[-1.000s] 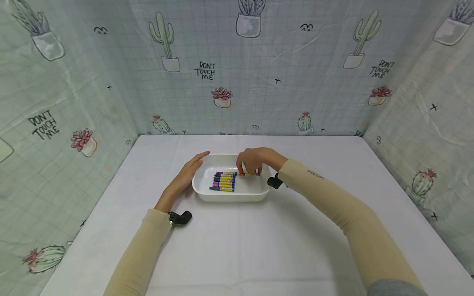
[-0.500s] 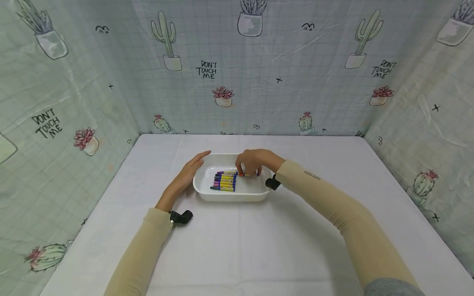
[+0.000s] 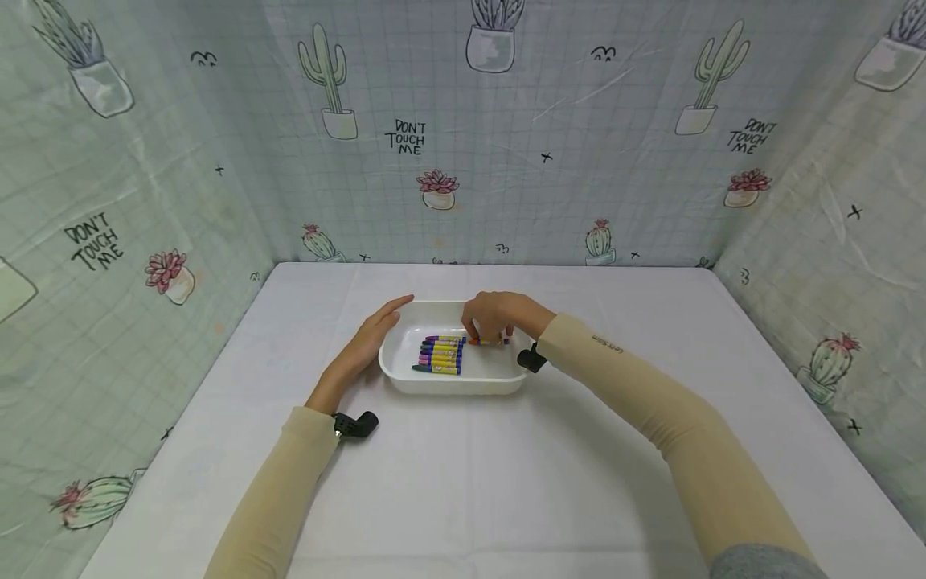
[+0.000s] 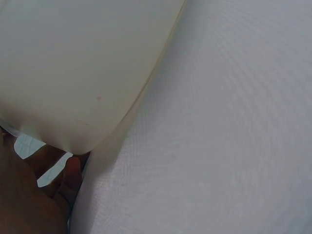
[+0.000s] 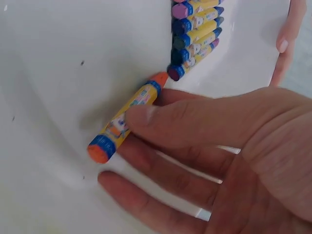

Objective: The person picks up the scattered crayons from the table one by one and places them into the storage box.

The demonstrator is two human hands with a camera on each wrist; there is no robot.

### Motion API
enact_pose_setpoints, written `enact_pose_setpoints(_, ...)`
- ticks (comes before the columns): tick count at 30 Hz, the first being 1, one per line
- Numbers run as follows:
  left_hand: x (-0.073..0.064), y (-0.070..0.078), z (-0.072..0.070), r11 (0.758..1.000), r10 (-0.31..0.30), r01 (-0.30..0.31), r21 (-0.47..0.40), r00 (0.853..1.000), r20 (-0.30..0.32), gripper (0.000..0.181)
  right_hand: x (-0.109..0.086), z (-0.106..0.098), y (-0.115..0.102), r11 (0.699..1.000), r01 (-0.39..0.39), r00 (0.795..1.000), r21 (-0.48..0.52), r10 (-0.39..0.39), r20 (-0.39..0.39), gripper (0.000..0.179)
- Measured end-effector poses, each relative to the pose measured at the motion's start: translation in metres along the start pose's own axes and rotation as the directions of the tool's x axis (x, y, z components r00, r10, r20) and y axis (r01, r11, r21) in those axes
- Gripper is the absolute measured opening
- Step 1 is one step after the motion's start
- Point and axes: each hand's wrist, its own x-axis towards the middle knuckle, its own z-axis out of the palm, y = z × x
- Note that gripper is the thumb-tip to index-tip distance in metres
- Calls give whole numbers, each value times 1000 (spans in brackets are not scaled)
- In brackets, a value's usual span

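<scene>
A white rectangular tray (image 3: 452, 387) stands on the white-covered table. In the right wrist view my right hand (image 5: 209, 131) pinches an orange crayon (image 5: 127, 116) with a yellow and blue wrapper between thumb and fingers, low inside the tray. Its orange tip points toward a row of several crayons (image 3: 440, 355) lying side by side in the tray's left half. My left hand (image 3: 370, 338) rests along the tray's left end, fingers fairly straight against the outer wall. From the left wrist its fingers (image 4: 73, 173) show beside the tray wall.
White cloth covers the table (image 3: 463, 474) around the tray. A curtain (image 3: 506, 185) printed with cacti hangs behind and at both sides. A black wrist camera (image 3: 355, 425) is strapped on the left wrist, another (image 3: 532, 359) on the right.
The head view has shifted slightly. My right hand keeps its pinch on the orange crayon, moving a touch toward the row. My left hand stays on the tray's end.
</scene>
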Motion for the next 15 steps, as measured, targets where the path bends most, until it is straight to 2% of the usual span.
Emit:
enact_pose_setpoints(7, 0, 1, 1, 1000, -6, 6, -9, 1000, 0, 50, 3, -1, -4, 998, -16, 1000, -59, 17, 2, 26)
enact_pose_setpoints(15, -2, 2, 0, 1000, -6, 6, 7, 1000, -5, 50, 9, 0, -5, 998, -35, 999, -47, 35, 1, 22)
